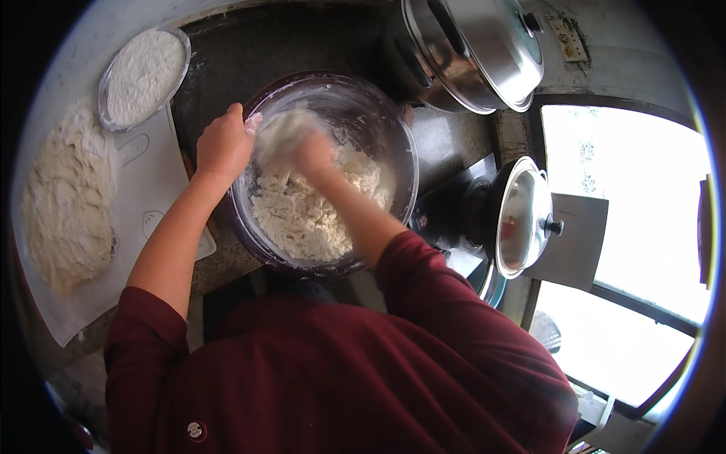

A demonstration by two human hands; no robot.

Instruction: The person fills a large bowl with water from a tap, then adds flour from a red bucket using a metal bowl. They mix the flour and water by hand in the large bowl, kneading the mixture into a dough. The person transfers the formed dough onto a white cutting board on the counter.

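A large dark bowl (397, 130) stands before me, its inner wall dusted with flour. Shaggy, lumpy dough (312, 221) lies in its lower part. My left hand (226, 142) grips the bowl's left rim, with flour on the thumb. Inside the bowl, at the upper left, my right hand (312, 150) is blurred by motion. A pale, blurred mass of dough or flour is at its fingers; whether the hand holds it cannot be told. A mass of smooth dough (71, 198) rests on a white board at the left, below a bowl of flour (146, 76).
The white board (144, 181) lies left of the large bowl. A big steel steamer pot (471, 51) stands at the upper right. Right of the bowl is a pan with a domed lid (524, 218), near the bright window (624, 153). A wall socket (569, 40) is behind.
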